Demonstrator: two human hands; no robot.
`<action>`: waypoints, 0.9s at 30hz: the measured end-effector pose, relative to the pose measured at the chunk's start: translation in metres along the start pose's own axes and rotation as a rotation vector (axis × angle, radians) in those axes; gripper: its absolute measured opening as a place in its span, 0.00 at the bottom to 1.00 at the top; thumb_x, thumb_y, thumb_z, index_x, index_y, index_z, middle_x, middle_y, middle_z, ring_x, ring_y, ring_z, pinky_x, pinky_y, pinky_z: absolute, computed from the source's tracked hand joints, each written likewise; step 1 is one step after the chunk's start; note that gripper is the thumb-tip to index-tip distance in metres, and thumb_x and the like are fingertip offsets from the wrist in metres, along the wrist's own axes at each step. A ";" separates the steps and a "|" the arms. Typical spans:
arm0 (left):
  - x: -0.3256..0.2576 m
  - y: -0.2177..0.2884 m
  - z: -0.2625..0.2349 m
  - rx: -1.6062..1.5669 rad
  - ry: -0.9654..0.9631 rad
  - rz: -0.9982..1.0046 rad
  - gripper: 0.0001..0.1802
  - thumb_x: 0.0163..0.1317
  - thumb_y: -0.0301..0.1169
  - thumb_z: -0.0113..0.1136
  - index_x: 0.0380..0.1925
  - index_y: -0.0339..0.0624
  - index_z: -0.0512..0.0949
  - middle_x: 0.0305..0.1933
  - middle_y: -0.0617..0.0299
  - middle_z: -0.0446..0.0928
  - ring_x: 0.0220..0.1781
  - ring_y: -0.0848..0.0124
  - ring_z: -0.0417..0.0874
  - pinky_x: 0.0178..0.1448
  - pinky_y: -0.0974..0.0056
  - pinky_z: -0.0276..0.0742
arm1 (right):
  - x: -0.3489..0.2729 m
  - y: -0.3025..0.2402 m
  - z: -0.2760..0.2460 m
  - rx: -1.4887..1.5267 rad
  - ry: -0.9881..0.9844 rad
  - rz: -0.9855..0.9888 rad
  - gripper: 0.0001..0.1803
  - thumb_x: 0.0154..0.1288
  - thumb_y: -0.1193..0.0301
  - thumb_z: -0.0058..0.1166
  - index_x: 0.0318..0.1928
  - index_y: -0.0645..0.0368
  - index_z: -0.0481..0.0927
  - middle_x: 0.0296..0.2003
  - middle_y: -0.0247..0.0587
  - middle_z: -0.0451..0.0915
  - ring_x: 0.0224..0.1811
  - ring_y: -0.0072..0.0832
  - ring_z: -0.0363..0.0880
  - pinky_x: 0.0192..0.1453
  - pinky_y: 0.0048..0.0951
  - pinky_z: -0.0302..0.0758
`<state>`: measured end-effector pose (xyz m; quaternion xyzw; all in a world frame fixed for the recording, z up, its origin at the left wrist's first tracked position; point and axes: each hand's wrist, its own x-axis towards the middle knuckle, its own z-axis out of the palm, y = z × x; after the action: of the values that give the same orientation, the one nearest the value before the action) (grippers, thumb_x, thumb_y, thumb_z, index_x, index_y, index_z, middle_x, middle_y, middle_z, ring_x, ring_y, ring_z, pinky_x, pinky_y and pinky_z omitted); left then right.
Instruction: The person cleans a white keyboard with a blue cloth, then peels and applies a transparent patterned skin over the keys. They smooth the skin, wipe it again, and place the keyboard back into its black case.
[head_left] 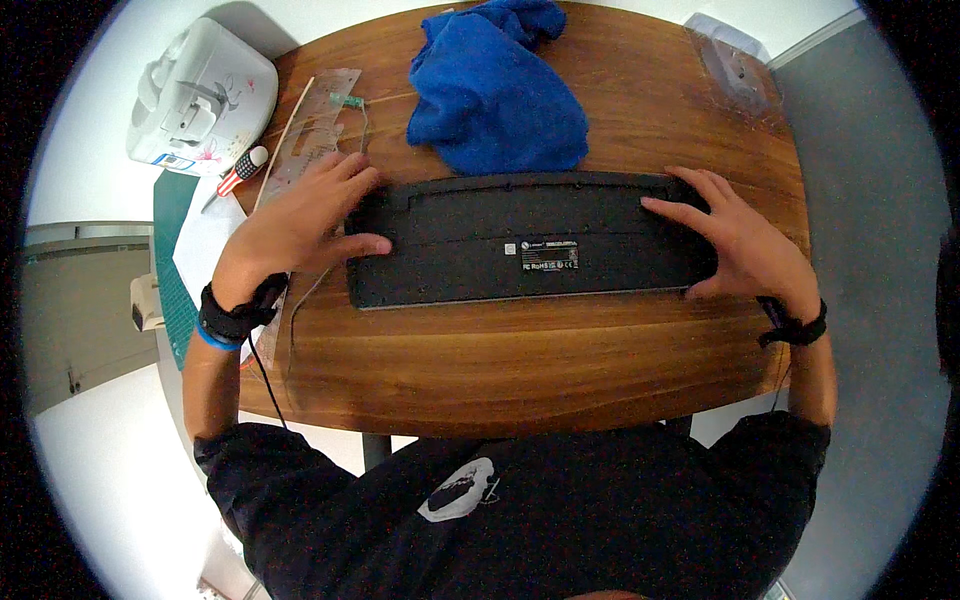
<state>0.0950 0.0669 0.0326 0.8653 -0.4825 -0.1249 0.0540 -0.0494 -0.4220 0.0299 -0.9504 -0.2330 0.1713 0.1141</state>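
Observation:
A black keyboard (450, 240) lies with its underside up on the wooden table, a small label near its middle. My left hand (312, 215) grips its left end, the thumb on the underside and the fingers at the far left corner. At the opposite end, my right hand (740, 230) holds the keyboard, fingers spread along the far corner and the right edge. Just beyond the far edge sits a crumpled blue cloth (500, 90). Beside my left hand are a clear plastic sheet (310, 130) and a small green circuit board (348, 101) with a thin cable.
At the far left stands a white rice cooker (205, 95). A screwdriver (240, 172) with a striped handle lies near white paper (208, 235) and a green cutting mat (175, 215). Clear plastic packaging (738, 75) rests at the table's far right. The wooden table (500, 360) has a curved edge.

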 end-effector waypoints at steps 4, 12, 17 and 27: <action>0.026 0.010 0.000 0.023 -0.081 0.134 0.32 0.76 0.50 0.65 0.70 0.41 0.78 0.61 0.48 0.78 0.70 0.46 0.76 0.73 0.45 0.71 | 0.008 0.006 -0.008 0.008 0.013 -0.040 0.71 0.29 0.69 0.90 0.82 0.35 0.70 0.81 0.59 0.62 0.82 0.64 0.61 0.86 0.55 0.68; 0.093 0.020 0.012 0.341 0.035 0.241 0.26 0.80 0.47 0.57 0.75 0.60 0.78 0.60 0.54 0.81 0.64 0.55 0.82 0.69 0.47 0.72 | 0.012 0.010 -0.010 0.013 0.024 -0.061 0.68 0.31 0.69 0.89 0.81 0.36 0.72 0.80 0.57 0.64 0.81 0.63 0.64 0.85 0.56 0.69; 0.118 -0.018 0.009 0.647 0.067 0.139 0.24 0.76 0.44 0.61 0.70 0.58 0.81 0.63 0.56 0.81 0.65 0.58 0.83 0.71 0.48 0.72 | 0.003 0.009 -0.007 0.020 0.015 -0.055 0.67 0.33 0.70 0.88 0.81 0.35 0.71 0.81 0.55 0.63 0.82 0.63 0.62 0.86 0.57 0.67; 0.096 -0.001 0.005 0.598 0.243 0.038 0.15 0.75 0.41 0.63 0.51 0.44 0.88 0.58 0.51 0.82 0.62 0.52 0.84 0.62 0.49 0.80 | 0.020 0.023 -0.020 -0.292 0.052 -0.090 0.68 0.36 0.81 0.81 0.82 0.29 0.69 0.85 0.48 0.59 0.85 0.61 0.59 0.90 0.55 0.63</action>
<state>0.1430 -0.0136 0.0113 0.8422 -0.5038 0.1277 -0.1430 -0.0159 -0.4347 0.0362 -0.9496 -0.2949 0.1055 -0.0119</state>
